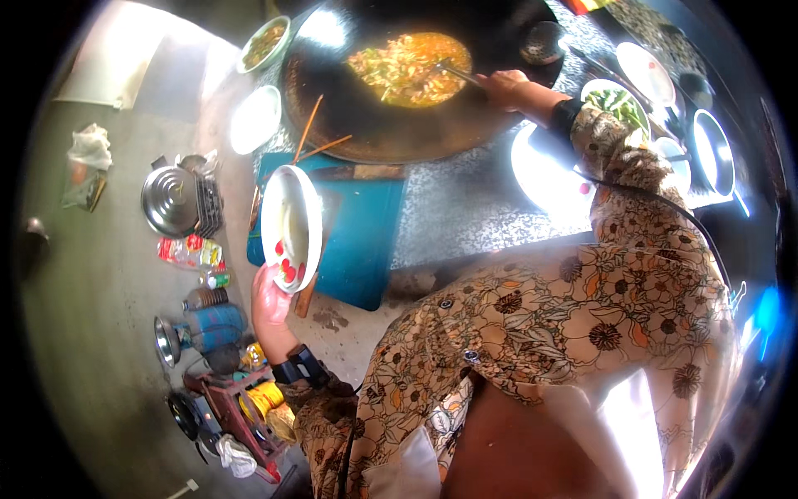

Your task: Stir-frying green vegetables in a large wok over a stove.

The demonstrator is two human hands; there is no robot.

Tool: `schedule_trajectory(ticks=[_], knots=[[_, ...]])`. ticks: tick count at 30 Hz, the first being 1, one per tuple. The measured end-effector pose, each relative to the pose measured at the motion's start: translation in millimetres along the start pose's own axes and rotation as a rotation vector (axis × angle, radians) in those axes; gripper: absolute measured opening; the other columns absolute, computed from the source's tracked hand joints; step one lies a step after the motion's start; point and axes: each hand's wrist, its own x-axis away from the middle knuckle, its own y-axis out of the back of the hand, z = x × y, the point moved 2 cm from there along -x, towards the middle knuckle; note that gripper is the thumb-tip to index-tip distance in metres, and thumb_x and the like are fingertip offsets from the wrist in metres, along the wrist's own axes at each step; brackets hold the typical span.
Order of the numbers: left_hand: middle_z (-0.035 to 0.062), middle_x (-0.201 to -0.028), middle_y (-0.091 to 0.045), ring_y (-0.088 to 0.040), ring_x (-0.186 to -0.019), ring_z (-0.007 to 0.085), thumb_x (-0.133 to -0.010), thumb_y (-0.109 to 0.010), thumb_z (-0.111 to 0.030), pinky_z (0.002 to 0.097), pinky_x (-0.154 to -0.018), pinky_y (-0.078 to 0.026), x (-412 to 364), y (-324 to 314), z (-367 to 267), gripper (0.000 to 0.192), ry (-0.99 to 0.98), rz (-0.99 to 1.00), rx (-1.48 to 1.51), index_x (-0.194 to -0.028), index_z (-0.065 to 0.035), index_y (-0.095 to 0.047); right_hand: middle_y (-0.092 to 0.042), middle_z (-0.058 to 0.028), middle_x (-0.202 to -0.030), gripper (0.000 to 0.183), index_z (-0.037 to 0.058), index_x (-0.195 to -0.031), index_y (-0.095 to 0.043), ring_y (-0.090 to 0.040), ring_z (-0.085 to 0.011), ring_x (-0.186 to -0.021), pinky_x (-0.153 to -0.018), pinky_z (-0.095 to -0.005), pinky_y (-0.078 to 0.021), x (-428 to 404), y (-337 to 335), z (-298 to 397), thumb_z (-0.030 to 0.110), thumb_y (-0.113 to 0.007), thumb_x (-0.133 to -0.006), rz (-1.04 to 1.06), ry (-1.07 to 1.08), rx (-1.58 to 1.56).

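Observation:
My left hand (272, 294) holds a white bowl (292, 227) with red decorations by its rim, tilted above the left part of a blue-green cutting board (361, 237). My right hand (504, 89) grips the handle of a metal cooking utensil (460, 73), whose head rests in the food in a large dark wok (386, 134). The food (411, 68), pale pieces in orange broth, lies in the middle of the wok. A pair of wooden chopsticks (308, 130) leans at the wok's lower left rim. A knife (361, 173) lies across the top of the board.
A bowl of cooked food (265, 45) and a white dish (257, 120) stand left of the wok. To the right are a large white plate (548, 171), a bowl of green vegetables (617, 106), a ladle (542, 43) and an empty-looking basin (714, 153). Pots and bottles stand on the floor at left.

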Motion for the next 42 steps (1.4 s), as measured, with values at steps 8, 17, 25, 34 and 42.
schedule_trajectory(ticks=[8, 17, 25, 34, 42], knots=[[0.0084, -0.085, -0.055, -0.054, -0.065, 0.0128, -0.079, -0.041, -0.009, 0.0193, -0.047, -0.041, 5.5, -2.1, 12.9, 0.025, -0.098, -0.116, -0.060, -0.101, 0.0020, -0.044, -0.060, -0.0062, -0.081, 0.025, 0.0079, -0.092, -0.051, -0.059, -0.0192, -0.077, -0.057, -0.0343, -0.0457, -33.5, -35.9, 9.2, 0.026, -0.044, -0.077, -0.074, -0.047, 0.018], [0.0073, -0.089, -0.053, -0.052, -0.070, 0.0128, -0.073, -0.043, -0.006, 0.0199, -0.049, -0.041, 6.2, -20.0, 39.7, 0.030, -0.187, -0.162, 0.031, -0.102, 0.0000, -0.042, -0.055, -0.0133, -0.077, 0.035, 0.0096, -0.108, -0.036, -0.057, -0.0246, -0.064, -0.049, -0.0333, -0.0457, -2.4, 48.1, -23.6, 0.012, -0.043, -0.074, -0.052, -0.152, -0.344], [0.0092, -0.089, -0.053, -0.053, -0.067, 0.0140, -0.071, -0.044, -0.007, 0.0207, -0.046, -0.042, 15.8, -14.7, 54.9, 0.034, -0.212, -0.223, 0.206, -0.105, -0.0004, -0.041, -0.054, -0.0094, -0.067, 0.024, 0.0057, -0.091, -0.049, -0.051, -0.0207, -0.045, -0.037, -0.0307, -0.0412, -49.1, 59.9, -59.3, 0.016, -0.050, -0.070, 0.025, 0.130, -0.178], [0.0083, -0.081, -0.054, -0.052, -0.060, 0.0137, -0.068, -0.046, -0.012, 0.0201, -0.043, -0.038, 10.4, -31.1, 53.4, 0.037, -0.135, -0.325, 0.168, -0.103, -0.0004, -0.042, -0.058, -0.0093, -0.078, 0.022, 0.0079, -0.083, -0.060, -0.054, -0.0213, -0.067, -0.057, -0.0349, -0.0441, -130.1, 149.7, -106.1, 0.024, -0.059, -0.068, 0.919, 0.446, 0.714], [0.0122, -0.097, -0.048, -0.050, -0.088, 0.0261, -0.068, -0.044, -0.015, 0.0340, -0.067, -0.044, 37.3, -9.9, 62.6, 0.042, -0.391, -0.407, -0.533, -0.106, 0.0019, -0.041, -0.060, -0.0045, -0.082, 0.028, 0.0119, -0.082, -0.062, -0.053, -0.0153, -0.076, -0.065, -0.0319, -0.0417, -162.5, 125.0, -10.8, 0.034, -0.060, -0.065, 0.685, 0.073, 0.100]])
